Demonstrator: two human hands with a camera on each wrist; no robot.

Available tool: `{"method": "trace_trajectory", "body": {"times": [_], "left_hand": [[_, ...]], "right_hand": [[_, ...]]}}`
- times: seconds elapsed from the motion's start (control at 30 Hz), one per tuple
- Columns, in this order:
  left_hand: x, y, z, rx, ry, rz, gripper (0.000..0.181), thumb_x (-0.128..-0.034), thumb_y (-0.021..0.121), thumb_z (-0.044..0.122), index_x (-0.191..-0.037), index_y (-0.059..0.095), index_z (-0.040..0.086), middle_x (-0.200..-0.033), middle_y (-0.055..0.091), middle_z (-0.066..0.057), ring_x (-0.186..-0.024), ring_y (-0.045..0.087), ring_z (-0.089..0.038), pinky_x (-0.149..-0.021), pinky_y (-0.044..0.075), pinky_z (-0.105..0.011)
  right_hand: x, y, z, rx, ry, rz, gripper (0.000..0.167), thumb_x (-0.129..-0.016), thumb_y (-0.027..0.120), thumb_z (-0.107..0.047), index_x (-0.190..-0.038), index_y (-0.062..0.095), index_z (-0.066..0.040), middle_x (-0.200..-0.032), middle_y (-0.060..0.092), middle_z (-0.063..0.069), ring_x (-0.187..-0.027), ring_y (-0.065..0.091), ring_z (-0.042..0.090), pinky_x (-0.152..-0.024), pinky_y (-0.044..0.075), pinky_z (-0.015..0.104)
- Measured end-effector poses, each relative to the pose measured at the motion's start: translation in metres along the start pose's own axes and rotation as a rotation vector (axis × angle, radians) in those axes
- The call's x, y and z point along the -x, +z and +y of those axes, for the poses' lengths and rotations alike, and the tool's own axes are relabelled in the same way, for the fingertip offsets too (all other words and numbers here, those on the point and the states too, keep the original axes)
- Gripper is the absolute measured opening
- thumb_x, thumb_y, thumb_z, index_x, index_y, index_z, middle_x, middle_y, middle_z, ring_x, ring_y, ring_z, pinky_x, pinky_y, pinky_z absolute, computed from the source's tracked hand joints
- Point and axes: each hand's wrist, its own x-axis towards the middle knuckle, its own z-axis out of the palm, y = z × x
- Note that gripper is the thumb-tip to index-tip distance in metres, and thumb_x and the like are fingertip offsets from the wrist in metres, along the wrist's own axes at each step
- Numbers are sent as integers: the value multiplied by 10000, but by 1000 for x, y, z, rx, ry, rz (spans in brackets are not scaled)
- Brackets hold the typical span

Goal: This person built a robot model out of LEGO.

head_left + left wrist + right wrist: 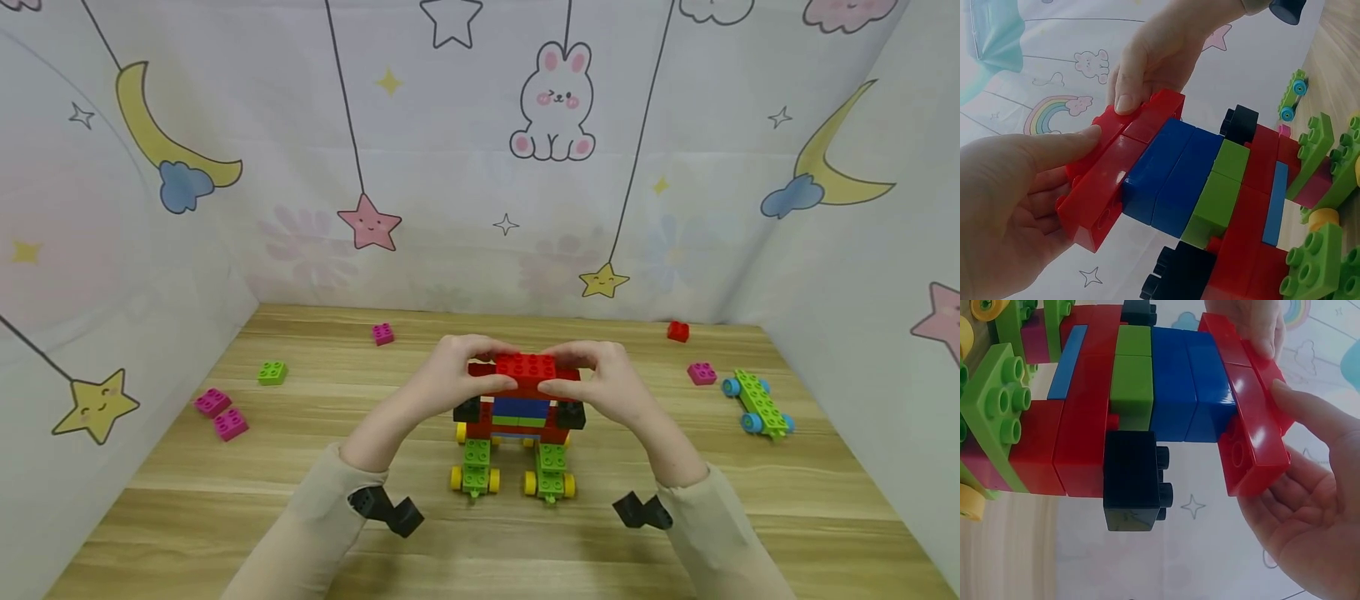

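A toy brick build stands upright in the middle of the table, with a red brick (526,365) on top. My left hand (453,379) grips that brick's left end, and my right hand (609,385) grips its right end, thumbs on the near face. Beneath it runs a wider red row (1259,415), tilted against the blue bricks (1175,381) below. Lower come green bricks (1212,212), with a black brick (571,414) at either side. Green wheeled bases (552,467) with yellow wheels carry the build. Part of the wider row hides behind my fingers.
A green car base (759,404) with blue wheels lies at the right, near a pink brick (702,373) and a small red brick (678,332). Leftward are pink bricks (230,424), a green brick (272,372) and another pink brick (382,334). Patterned cloth (465,200) encloses the table (480,550).
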Motion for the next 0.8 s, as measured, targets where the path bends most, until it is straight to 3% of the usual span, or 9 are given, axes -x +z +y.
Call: {"method": "trace_trajectory", "body": {"times": [0.43, 0.8], "left_hand": [[1, 3, -2, -11, 3, 23, 395, -880, 736, 203, -1240, 670, 55, -1198, 696, -104, -1090, 641, -256, -872, 567, -336], [1, 4, -6, 34, 12, 37, 393, -872, 746, 197, -1234, 676, 59, -1178, 704, -104, -1076, 644, -257, -834, 573, -305]], "right_hand": [[0, 0, -2, 15, 7, 4, 339, -836, 776, -173, -1138, 710, -35, -1048, 734, 102, -972, 678, 251, -888, 539, 468], [-2, -3, -1, -12, 34, -26, 361, -843, 763, -198, -1158, 702, -32, -1070, 729, 110, -964, 673, 243, -856, 543, 442]]}}
